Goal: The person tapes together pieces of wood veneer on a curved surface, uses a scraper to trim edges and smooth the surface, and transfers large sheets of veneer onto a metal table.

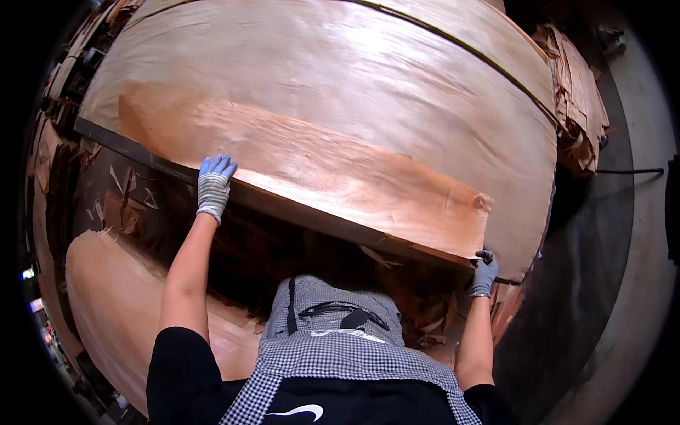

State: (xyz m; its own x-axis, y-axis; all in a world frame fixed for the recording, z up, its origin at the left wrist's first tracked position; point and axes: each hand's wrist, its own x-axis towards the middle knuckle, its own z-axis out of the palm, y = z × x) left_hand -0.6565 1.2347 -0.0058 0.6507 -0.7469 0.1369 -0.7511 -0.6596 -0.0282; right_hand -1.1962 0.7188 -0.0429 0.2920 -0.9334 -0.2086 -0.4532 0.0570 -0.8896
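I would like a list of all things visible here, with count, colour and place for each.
veneer sheet: one, reddish-brown, top of the stack, near edge held by both hands
veneer stack: one, pale brown, centre
lower veneer sheet: one, orange-brown, lower left
veneer scraps: many, brown, upper right
floor: grey, right side
apron: one, black-and-white checked, bottom centre
left hand: grey-blue glove, on the sheet's edge
right hand: grey glove, at the sheet's right corner
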